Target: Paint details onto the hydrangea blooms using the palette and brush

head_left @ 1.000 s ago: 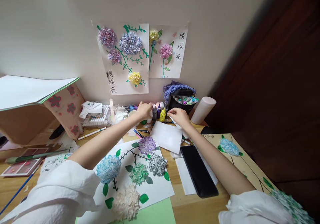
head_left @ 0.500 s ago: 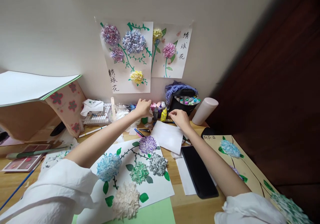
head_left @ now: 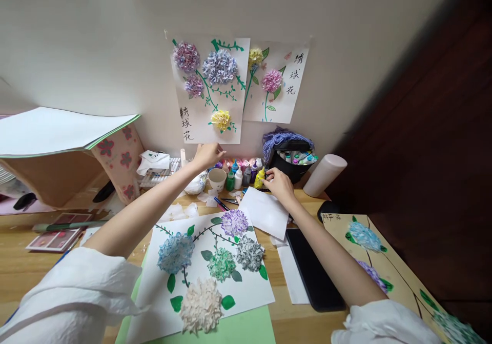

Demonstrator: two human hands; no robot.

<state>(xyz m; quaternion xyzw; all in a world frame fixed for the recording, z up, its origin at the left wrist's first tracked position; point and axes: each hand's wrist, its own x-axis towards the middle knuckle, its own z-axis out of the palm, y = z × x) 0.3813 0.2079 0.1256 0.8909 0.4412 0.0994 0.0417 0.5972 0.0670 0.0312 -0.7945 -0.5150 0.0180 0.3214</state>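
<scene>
My left hand (head_left: 208, 155) is raised over the back of the table, above a paper cup (head_left: 217, 179). Its fingers are curled, and what lies in them, if anything, is hidden. My right hand (head_left: 280, 184) reaches to the right end of a row of small paint bottles, its thumb and fingers closed at the side of a yellow paint bottle (head_left: 259, 178). Left of that bottle stand a purple bottle (head_left: 254, 173), a grey bottle (head_left: 247, 176), a white bottle (head_left: 238, 178) and a green bottle (head_left: 230, 181). A picture with paper flowers (head_left: 246, 295) lies between my forearms.
A phone (head_left: 315, 272) lies beside my right forearm, near a blank white sheet (head_left: 265, 213). Behind my right hand are a black pen bag (head_left: 286, 167) and a pale pink cylinder (head_left: 326, 175). A box (head_left: 117, 164) stands at left. Flower pictures (head_left: 211, 98) hang on the wall.
My left hand has moved left and up, away from the bottles, leaving the cup and more of the row in sight. My right hand stays near the yellow bottle. The view has shifted left.
</scene>
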